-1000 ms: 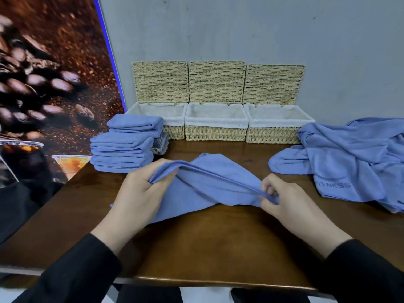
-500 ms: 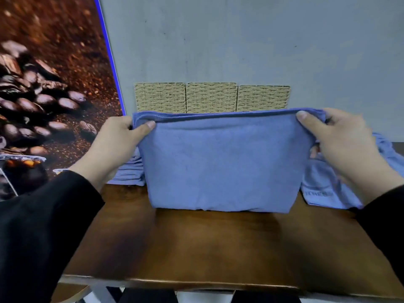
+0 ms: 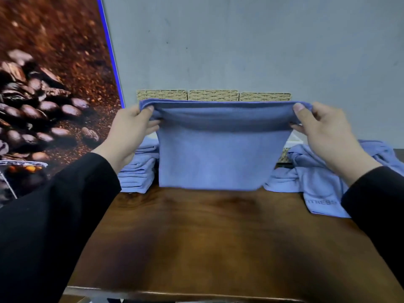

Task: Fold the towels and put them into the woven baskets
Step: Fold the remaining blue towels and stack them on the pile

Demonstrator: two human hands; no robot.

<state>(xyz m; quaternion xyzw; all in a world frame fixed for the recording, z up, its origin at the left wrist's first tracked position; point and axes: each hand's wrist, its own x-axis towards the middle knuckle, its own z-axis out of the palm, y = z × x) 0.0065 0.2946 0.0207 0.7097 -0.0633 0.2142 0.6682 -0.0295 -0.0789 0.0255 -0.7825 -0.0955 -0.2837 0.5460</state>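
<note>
Blue towel (image 3: pixel 218 158) held up above bench (image 3: pixel 207 237), doubled. Left hand (image 3: pixel 131 130) grip pinching top corner at 9 o'clock, right hand (image 3: pixel 323 130) at 3. Soft terry, rectangular. Woven basket lids (image 3: pixel 213 95) at 12 behind.

1. "FITNESS" is the only legible word. It stands in dark capital letters on the loose blue towel (image 3: pixel 321 193) that lies on the table at the right; the first letter is faint.
2. The coffee-bean poster (image 3: pixel 50 84) on the left wall shows no legible lettering in the part that is visible.
</note>
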